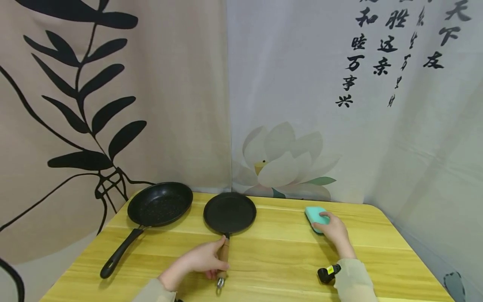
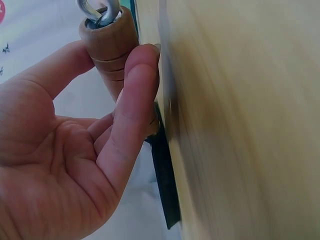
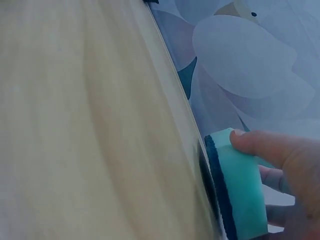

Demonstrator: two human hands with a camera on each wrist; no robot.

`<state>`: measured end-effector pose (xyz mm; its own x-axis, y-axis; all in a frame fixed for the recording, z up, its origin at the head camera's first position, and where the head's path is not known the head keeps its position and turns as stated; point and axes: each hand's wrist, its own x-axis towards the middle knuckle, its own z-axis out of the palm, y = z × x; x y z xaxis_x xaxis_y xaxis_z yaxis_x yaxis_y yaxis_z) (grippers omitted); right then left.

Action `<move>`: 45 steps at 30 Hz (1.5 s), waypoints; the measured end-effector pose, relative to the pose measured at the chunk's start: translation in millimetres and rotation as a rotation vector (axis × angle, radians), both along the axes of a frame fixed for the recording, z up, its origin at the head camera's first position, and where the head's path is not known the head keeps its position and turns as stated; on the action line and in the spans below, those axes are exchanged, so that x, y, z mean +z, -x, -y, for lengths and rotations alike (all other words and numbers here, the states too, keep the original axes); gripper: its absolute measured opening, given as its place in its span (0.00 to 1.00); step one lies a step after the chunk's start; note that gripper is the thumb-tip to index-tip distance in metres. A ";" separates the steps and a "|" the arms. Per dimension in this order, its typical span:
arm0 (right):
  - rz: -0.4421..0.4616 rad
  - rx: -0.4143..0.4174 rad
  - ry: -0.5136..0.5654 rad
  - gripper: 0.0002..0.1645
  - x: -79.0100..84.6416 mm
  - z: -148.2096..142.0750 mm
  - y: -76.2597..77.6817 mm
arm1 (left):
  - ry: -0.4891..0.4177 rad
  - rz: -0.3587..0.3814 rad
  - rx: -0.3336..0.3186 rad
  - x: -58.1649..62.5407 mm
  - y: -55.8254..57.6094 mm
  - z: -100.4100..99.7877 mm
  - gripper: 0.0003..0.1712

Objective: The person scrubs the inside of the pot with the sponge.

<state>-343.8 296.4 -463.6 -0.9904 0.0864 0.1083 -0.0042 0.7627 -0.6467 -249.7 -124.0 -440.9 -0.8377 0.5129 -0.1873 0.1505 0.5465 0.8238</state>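
Note:
A flat black griddle pan (image 1: 229,212) lies mid-table, its wooden handle (image 1: 223,256) pointing toward me. My left hand (image 1: 201,261) curls round that handle; in the left wrist view the fingers (image 2: 131,107) wrap the wooden handle (image 2: 111,45), which ends in a metal ring (image 2: 98,11). My right hand (image 1: 333,230) grips a teal sponge (image 1: 315,216) lying on the table at the right. The right wrist view shows the teal sponge (image 3: 239,185) with a dark scrub layer, held between thumb and fingers (image 3: 265,146).
A deeper black frying pan (image 1: 160,204) with a long black handle (image 1: 121,251) lies at the left of the wooden table (image 1: 279,256). Printed curtains hang close behind the table. A wrist camera (image 1: 328,273) sits on my right forearm.

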 end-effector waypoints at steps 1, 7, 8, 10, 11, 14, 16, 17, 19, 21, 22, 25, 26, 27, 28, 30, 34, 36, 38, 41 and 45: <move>-0.003 -0.002 0.000 0.36 -0.1 -0.1 0.3 | 0.002 -0.005 -0.003 -0.5 0.3 -2.4 0.53; -0.015 -0.006 0.025 0.37 1.7 2.0 1.0 | -0.006 -0.014 -0.024 -1.5 2.3 -16.6 0.53; -0.016 -0.005 0.036 0.38 2.4 2.6 0.9 | -0.006 -0.012 -0.027 -1.4 2.6 -18.9 0.53; -0.021 -0.004 0.054 0.39 3.2 3.9 1.2 | -0.004 -0.009 -0.034 -1.6 3.3 -23.0 0.53; -0.023 -0.003 0.061 0.39 3.4 4.6 1.3 | -0.003 -0.005 -0.035 -1.5 3.6 -25.0 0.53; -0.031 0.003 0.078 0.40 3.2 6.8 1.9 | 0.004 0.000 -0.039 -1.6 4.1 -31.0 0.54; -0.035 0.013 0.083 0.40 3.0 9.3 2.8 | 0.009 0.000 -0.037 -1.9 4.3 -33.9 0.54; -0.036 0.020 0.082 0.41 3.2 11.0 3.2 | 0.011 -0.001 -0.035 -2.1 4.4 -35.1 0.54; -0.037 0.028 0.077 0.40 3.0 13.7 3.8 | 0.017 0.001 -0.035 -2.1 5.0 -37.9 0.54; -0.037 0.032 0.075 0.40 3.2 16.1 3.9 | 0.025 0.003 -0.037 -1.6 5.6 -40.5 0.54; -0.039 0.033 0.071 0.40 3.6 17.4 4.0 | 0.027 0.005 -0.037 -1.3 6.0 -41.7 0.54; -0.049 0.039 0.072 0.39 5.3 20.8 4.7 | 0.031 0.007 -0.045 -0.9 7.5 -44.3 0.53; -0.053 0.044 0.072 0.39 6.1 22.0 5.2 | 0.030 0.005 -0.047 -1.3 7.9 -44.9 0.53; -0.057 0.048 0.069 0.39 7.2 23.2 5.8 | 0.027 0.007 -0.047 -1.5 8.2 -45.5 0.53; -0.063 0.053 0.064 0.39 8.2 24.5 6.5 | 0.023 0.007 -0.047 -1.9 8.4 -46.0 0.53; -0.072 0.065 0.049 0.39 10.2 27.0 8.0 | 0.016 0.008 -0.044 -2.5 8.1 -46.9 0.53; -0.102 0.080 0.006 0.38 14.6 30.5 8.3 | 0.004 0.004 -0.043 -2.4 6.0 -50.0 0.54; -0.117 0.089 -0.008 0.37 16.4 32.5 8.2 | 0.000 0.000 -0.045 -1.6 5.2 -51.5 0.54; -0.127 0.105 -0.017 0.37 17.8 34.9 7.9 | -0.002 -0.004 -0.043 -0.5 4.6 -52.8 0.53; -0.137 0.129 -0.033 0.36 18.9 38.4 7.4 | 0.000 -0.006 -0.040 0.0 4.9 -54.2 0.53; -0.148 0.156 -0.053 0.37 21.2 44.6 8.0 | 0.009 -0.002 -0.041 -0.8 5.3 -55.2 0.54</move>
